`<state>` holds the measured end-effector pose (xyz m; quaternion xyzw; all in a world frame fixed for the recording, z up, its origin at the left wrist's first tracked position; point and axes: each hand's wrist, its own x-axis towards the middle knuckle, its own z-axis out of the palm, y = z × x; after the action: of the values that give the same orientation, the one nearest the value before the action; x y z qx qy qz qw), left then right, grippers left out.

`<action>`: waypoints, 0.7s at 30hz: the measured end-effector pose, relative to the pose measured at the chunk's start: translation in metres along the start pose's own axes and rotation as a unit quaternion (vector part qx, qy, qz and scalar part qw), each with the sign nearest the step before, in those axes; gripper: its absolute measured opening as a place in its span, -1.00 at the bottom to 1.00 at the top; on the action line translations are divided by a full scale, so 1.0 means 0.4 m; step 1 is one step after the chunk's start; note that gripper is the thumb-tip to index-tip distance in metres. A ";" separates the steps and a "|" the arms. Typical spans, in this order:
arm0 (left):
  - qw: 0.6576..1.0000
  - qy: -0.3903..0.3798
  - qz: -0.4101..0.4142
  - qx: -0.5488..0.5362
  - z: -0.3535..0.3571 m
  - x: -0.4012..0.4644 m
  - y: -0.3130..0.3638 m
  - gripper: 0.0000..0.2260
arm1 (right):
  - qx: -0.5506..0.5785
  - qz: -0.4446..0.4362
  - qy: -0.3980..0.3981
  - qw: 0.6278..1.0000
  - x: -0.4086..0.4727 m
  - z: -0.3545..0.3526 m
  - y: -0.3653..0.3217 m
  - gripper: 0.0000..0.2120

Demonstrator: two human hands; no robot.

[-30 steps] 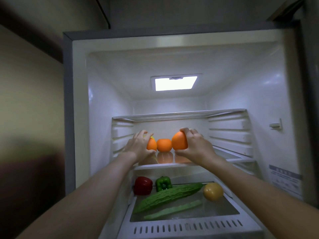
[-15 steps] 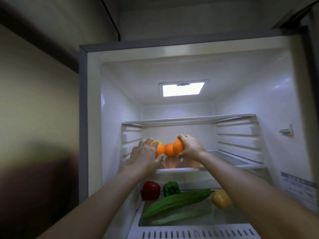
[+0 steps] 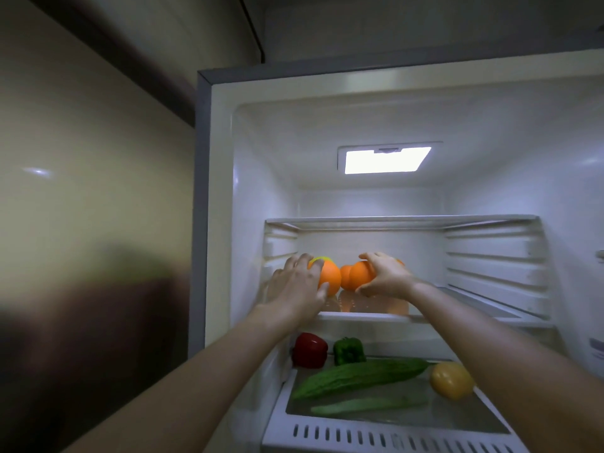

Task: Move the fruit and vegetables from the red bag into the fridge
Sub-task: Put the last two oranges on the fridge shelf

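While the fridge (image 3: 222, 197) stands open under its lit ceiling lamp (image 3: 387, 160), a person reaches both bare arms onto the middle glass shelf (image 3: 366, 317), seen from the head camera. The left hand (image 3: 299, 284) curls its fingers over the top and its thumb under the front of an orange fruit with a yellow-green patch (image 3: 328, 277), that grip pinching the fruit at the left end of the shelf. The right hand (image 3: 384, 276) wraps fingers over and thumb beneath a second orange (image 3: 359, 276), that grip likewise closed around it. Between the two held fruits sits a third orange (image 3: 345, 277), touching both; whether the held fruits rest on the glass cannot be told, though orange reflections show beneath them. An empty shelf (image 3: 402, 220) runs above the hands.

Below the middle shelf, on the crisper cover (image 3: 392, 436), a red pepper (image 3: 309, 350) and a green pepper (image 3: 349, 350) stand side by side at the back left. A bitter gourd (image 3: 359, 377) lies diagonally in front of them, a cucumber (image 3: 369, 405) lies nearer the camera, and a yellow fruit (image 3: 451, 380) sits at the right, near the gourd's tip.
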<state>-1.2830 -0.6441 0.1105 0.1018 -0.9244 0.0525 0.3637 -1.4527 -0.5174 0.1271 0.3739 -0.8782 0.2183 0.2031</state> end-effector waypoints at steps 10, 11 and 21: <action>0.998 -0.055 -0.027 -0.013 -0.019 -0.020 0.011 -0.55 | -0.060 0.015 -0.009 0.998 -0.065 -0.052 -0.028 -0.30; 0.997 -0.061 -0.036 -0.019 -0.021 -0.028 0.013 -0.55 | -0.066 0.014 -0.004 0.998 -0.086 -0.059 -0.032 -0.32; 0.997 0.000 -0.065 -0.040 -0.061 -0.186 0.079 -0.61 | -0.069 -0.004 0.112 0.991 -0.316 -0.092 -0.052 -0.59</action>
<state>-1.2208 -0.5980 0.0767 0.1474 -0.9172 -0.0080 0.3701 -1.3496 -0.4387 0.0964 0.3357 -0.8613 0.1974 0.3265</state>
